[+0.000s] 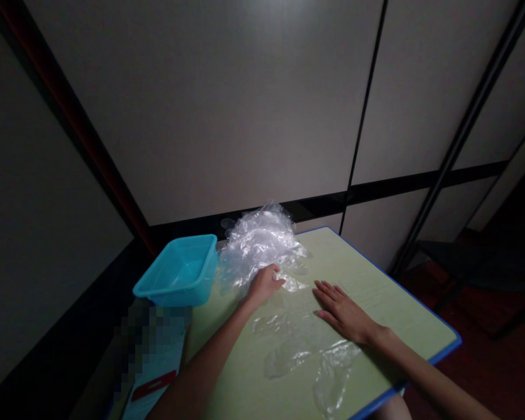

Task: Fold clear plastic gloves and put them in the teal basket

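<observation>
Pale wall panels [227,116] with dark trim rise behind everything, and a yellow-green worktop [389,315] with a blue edge stands close up to them, perhaps so that the panels back its far side. At the worktop's far left sits a heap of thin clear plastic [262,239], crumpled and shiny, likely pushed to the rear to leave the nearer surface to the hands. Just beside it, further left, is a turquoise basin [175,286] (what bears its outer side is hard to make out), apparently set there to be near the heap and the left arm. Across the middle and near part of the worktop lies loose clear film [289,356], nearly flat, with finger-like lobes that suggest disposable gloves. The right hand [339,309] rests palm down beside that film, fingers extended and the thumb apart, gripping nothing, probably to steady the slippery layer. The left hand [265,283] is at the heap's near edge, its fingers curled in towards the thumb next to a small plastic flap [295,283]; whether it pinches that flap cannot be told.
</observation>
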The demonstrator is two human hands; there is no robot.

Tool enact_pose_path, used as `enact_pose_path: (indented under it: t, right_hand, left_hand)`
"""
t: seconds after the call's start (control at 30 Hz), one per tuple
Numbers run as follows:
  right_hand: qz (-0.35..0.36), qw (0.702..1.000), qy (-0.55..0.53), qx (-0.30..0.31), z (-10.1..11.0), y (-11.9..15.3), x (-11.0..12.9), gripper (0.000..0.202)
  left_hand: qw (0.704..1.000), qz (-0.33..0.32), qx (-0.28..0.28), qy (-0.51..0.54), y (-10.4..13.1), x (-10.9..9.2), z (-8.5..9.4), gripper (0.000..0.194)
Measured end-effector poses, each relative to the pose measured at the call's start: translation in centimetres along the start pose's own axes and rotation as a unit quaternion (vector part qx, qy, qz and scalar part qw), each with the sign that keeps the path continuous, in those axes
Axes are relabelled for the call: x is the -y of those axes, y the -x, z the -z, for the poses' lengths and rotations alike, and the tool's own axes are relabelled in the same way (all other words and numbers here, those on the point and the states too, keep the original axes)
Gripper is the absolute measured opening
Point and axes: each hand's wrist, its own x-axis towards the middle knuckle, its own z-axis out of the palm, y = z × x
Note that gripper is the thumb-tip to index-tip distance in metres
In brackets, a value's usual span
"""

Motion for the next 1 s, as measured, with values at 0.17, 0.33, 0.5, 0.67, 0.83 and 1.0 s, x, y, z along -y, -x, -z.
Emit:
enact_pose_path:
  t: [0.17, 0.33, 0.5, 0.67, 0.83, 1.0]
  right_hand:
    - [0.000, 1.000, -0.001, -0.006, -0.1, 0.0, -0.5, 0.059]
    - [-0.002, 1.000, 0.008, 0.005, 0.0, -0.1, -0.3, 0.062]
    - [-0.003, 1.000, -0.002, -0.009, 0.2, 0.0, -0.1, 0.059]
    - [-0.016, 0.999, -0.036, -0.021, 0.8, -0.3, -0.4, 0.061]
    - [-0.009, 0.997, -0.062, -0.037, 1.7, -1.1, 0.5, 0.066]
    - [0.046, 0.997, -0.068, -0.006, 1.9, -1.6, 1.7, 0.068]
  left_hand:
    - [0.999, -0.001, 0.042, -0.018, 1.0, 1.4, 0.8, 0.028]
    - [0.999, -0.008, 0.028, -0.019, -0.1, 0.7, 0.1, 0.029]
    - [0.998, -0.059, 0.000, -0.018, -0.9, -0.3, -0.6, 0.029]
    - [0.990, -0.138, 0.004, -0.015, 1.0, 0.0, 0.2, 0.013]
    - [0.973, -0.222, 0.057, -0.018, 3.8, -0.4, 1.6, 0.020]
    - [0.967, -0.237, 0.088, -0.037, 5.2, -1.5, 2.1, 0.018]
